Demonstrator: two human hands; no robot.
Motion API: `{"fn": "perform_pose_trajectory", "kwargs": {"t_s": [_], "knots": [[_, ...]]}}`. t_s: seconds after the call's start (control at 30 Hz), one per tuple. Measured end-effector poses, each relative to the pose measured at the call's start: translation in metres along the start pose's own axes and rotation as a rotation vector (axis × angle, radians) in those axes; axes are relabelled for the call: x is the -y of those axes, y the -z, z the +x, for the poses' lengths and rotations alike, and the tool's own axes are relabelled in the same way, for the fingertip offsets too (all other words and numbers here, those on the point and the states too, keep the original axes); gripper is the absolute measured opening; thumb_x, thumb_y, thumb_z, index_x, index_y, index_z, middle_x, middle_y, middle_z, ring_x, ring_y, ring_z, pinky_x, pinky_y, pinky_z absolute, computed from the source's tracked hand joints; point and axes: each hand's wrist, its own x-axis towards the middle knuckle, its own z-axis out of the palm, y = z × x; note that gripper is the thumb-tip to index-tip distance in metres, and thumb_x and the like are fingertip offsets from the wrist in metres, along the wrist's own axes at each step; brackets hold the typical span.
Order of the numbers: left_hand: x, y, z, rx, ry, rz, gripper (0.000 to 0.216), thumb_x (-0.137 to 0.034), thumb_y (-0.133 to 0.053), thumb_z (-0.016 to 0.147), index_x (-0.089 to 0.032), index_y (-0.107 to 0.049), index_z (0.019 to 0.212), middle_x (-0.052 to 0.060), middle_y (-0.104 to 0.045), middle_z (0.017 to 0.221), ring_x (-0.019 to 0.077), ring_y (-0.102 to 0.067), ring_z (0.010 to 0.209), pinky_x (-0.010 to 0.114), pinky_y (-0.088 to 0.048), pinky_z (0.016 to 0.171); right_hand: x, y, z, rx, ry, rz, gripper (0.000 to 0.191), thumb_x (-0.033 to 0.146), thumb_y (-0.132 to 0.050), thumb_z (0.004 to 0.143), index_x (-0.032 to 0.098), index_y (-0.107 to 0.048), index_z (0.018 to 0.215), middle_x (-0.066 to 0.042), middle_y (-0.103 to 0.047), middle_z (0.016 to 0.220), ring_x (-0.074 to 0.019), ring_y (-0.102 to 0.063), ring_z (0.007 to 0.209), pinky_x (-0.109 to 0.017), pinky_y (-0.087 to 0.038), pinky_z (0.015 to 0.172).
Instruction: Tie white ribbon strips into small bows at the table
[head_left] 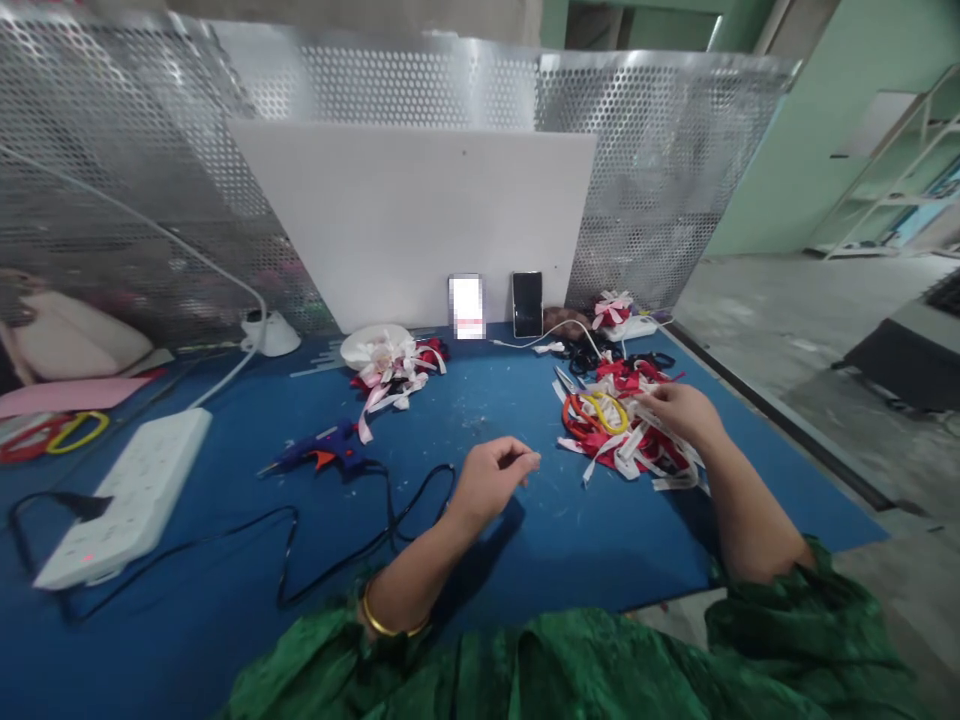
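Observation:
My left hand hovers over the middle of the blue table with thumb and fingertips pinched together. Whatever may be between those fingertips is too small to make out. At the right, my right hand reaches into a pile of red and white ribbon pieces, its fingers closed on a ribbon at the pile's edge. Scissors with orange and yellow handles lie on top of this pile, just left of my right hand. A blue glue gun rests on its side, left of my left hand.
Ribbon bows lie by a white dish. Two phones lean on a white board: a lit phone and a dark phone. A black cord runs near a white power strip. More scissors lie far left.

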Motion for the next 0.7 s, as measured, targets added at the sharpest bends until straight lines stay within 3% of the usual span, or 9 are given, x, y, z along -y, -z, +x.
{"fn": "perform_pose_trajectory", "kwargs": {"t_s": [0.13,0.23,0.33,0.43,0.5,0.53,0.63,0.67,0.7], "knots": [[-0.003,-0.005,-0.004,0.072,0.059,-0.098,0.022,-0.035,-0.06,0.074,-0.014,-0.063,0.068,0.0,-0.059,0.058,0.0113,-0.051,0.054,0.023,-0.041,0.058,-0.002,-0.009,0.002,-0.042,0.017,0.16,0.032,0.046,-0.05,0.074,0.018,-0.063,0.064,-0.003,-0.061,0.057,-0.0153,-0.052,0.055,-0.025,-0.03,0.05],[-0.007,-0.006,-0.007,0.096,0.071,-0.096,0.021,-0.035,-0.061,0.073,-0.014,-0.063,0.069,0.0,-0.059,0.058,0.0117,-0.052,0.055,0.023,-0.04,0.058,-0.006,-0.008,0.0,-0.16,0.027,0.277,0.028,0.041,-0.051,0.075,0.018,-0.067,0.071,-0.003,-0.064,0.064,-0.0166,-0.056,0.061,-0.025,-0.035,0.054],[-0.009,-0.004,-0.009,0.089,0.059,-0.093,0.021,-0.034,-0.061,0.074,-0.014,-0.063,0.069,0.001,-0.061,0.06,0.0118,-0.052,0.056,0.023,-0.04,0.057,-0.005,-0.003,-0.003,-0.391,0.074,0.433,0.025,0.038,-0.052,0.076,0.018,-0.067,0.074,-0.004,-0.066,0.071,-0.0184,-0.059,0.068,-0.027,-0.04,0.061],[-0.013,-0.001,-0.008,0.06,0.038,-0.096,0.02,-0.033,-0.061,0.074,-0.014,-0.064,0.068,0.001,-0.061,0.06,0.0113,-0.051,0.055,0.022,-0.039,0.057,0.004,0.009,-0.005,-0.774,0.137,0.705,0.021,0.035,-0.054,0.077,0.017,-0.062,0.069,-0.005,-0.063,0.07,-0.0187,-0.059,0.069,-0.031,-0.045,0.067],[-0.016,0.002,-0.007,0.042,0.015,-0.099,0.02,-0.034,-0.061,0.074,-0.014,-0.064,0.068,0.0,-0.059,0.058,0.011,-0.051,0.055,0.022,-0.039,0.057,0.013,0.025,-0.005,-0.974,0.2,0.913,0.016,0.031,-0.057,0.077,0.018,-0.058,0.068,-0.004,-0.061,0.068,-0.0188,-0.059,0.067,-0.034,-0.047,0.068],[-0.019,0.004,-0.006,0.036,0.001,-0.098,0.021,-0.034,-0.06,0.075,-0.014,-0.064,0.068,0.0,-0.059,0.057,0.0108,-0.051,0.055,0.022,-0.039,0.057,0.018,0.037,-0.004,-1.005,0.249,1.03,0.013,0.029,-0.058,0.076,0.018,-0.057,0.069,-0.003,-0.06,0.067,-0.0189,-0.06,0.066,-0.035,-0.048,0.068],[-0.024,0.008,-0.003,0.031,-0.042,-0.073,0.021,-0.033,-0.06,0.076,-0.014,-0.064,0.069,0.0,-0.059,0.058,0.0106,-0.052,0.056,0.021,-0.04,0.057,0.037,0.082,-0.005,-0.942,0.427,1.257,0.01,0.031,-0.056,0.079,0.022,-0.053,0.076,-0.002,-0.06,0.072,-0.0177,-0.059,0.065,-0.038,-0.049,0.068],[-0.024,0.009,-0.001,0.034,-0.054,-0.063,0.021,-0.033,-0.06,0.076,-0.014,-0.064,0.069,0.0,-0.059,0.059,0.0107,-0.052,0.056,0.022,-0.04,0.058,0.044,0.098,-0.007,-1.033,0.479,1.257,0.012,0.034,-0.054,0.081,0.024,-0.05,0.075,0.0,-0.057,0.069,-0.016,-0.055,0.06,-0.038,-0.048,0.064],[-0.025,0.01,0.001,0.038,-0.062,-0.056,0.021,-0.034,-0.061,0.076,-0.014,-0.064,0.069,0.0,-0.059,0.06,0.0108,-0.053,0.057,0.022,-0.04,0.058,0.053,0.113,-0.011,-0.992,0.543,1.16,0.016,0.039,-0.047,0.086,0.026,-0.049,0.078,-0.001,-0.056,0.073,-0.0171,-0.056,0.068,-0.038,-0.047,0.067]]}}
